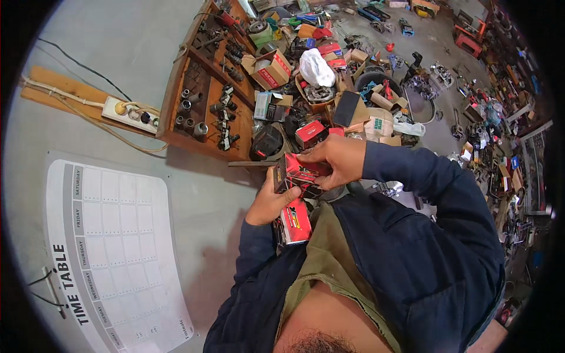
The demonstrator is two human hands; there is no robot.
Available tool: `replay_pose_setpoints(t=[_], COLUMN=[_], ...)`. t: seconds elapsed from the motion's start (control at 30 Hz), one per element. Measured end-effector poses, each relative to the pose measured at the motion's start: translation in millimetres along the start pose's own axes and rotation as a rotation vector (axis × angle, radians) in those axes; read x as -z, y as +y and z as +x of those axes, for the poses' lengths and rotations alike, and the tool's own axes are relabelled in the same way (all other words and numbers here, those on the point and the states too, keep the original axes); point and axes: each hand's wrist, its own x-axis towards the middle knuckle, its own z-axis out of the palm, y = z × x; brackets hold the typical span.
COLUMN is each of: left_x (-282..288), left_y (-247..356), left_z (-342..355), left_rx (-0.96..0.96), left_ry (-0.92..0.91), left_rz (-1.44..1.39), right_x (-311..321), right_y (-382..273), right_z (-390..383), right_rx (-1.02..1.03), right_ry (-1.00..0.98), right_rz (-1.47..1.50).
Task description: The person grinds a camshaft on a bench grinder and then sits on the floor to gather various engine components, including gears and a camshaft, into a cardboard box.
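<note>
Close to my chest, my left hand [268,203] is wrapped round a red and black cardboard box [296,225], its thumb lying across the top. A second red and black box [288,167] sits against it at the far end, between both hands. My right hand [340,157] grips this far box from the right, fingers bent over its upper face. Whether the far box's flap is raised cannot be made out. Just beyond my hands stands another small red box [312,134] on the cluttered bench.
On the left wall hang a wooden rack [203,88] of sockets, a power strip [129,115] with cords, and a white timetable chart [126,247]. Cartons [268,69], a white plastic bag [316,67] and a round tub [376,82] crowd ahead. Metal parts [426,85] cover the floor at right.
</note>
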Motion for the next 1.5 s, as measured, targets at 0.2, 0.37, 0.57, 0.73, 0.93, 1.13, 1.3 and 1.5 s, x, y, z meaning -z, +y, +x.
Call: replay_pose_setpoints(t=[0.2,0.37,0.57,0.73,0.93,1.13,1.3,1.5], left_x=[-5,-12,-2,-4,-8,-15,-11,-13], left_y=[16,11,5,-17,-4,1,-4,-8], left_z=[1,7,-4,-2,-10,-16,-18,-26], left_rx=[-0.014,0.052,-0.093,0.026,-0.004,-0.041,-0.056,-0.048], left_ry=[0.036,0.041,0.023,0.093,0.027,-0.014,-0.023,-0.02], left_rz=[0.173,-0.146,-0.028,-0.375,-0.382,-0.346,-0.296,-0.302], right_x=[-10,11,5,3,13,-2,-3,-6], right_y=[-18,1,-24,-8,28,45,35,26], right_z=[-3,2,2,-1,-6,-4,-3,-4], right_rx=[-0.155,-0.193,-0.171,-0.055,-0.36,-0.445,-0.528,-0.585], right_ry=[-0.006,-0.001,0.097,0.09,0.098,0.13,0.208,0.276], right_rz=[-0.083,0.032,0.006,0.03,0.841,1.217,1.329,1.235])
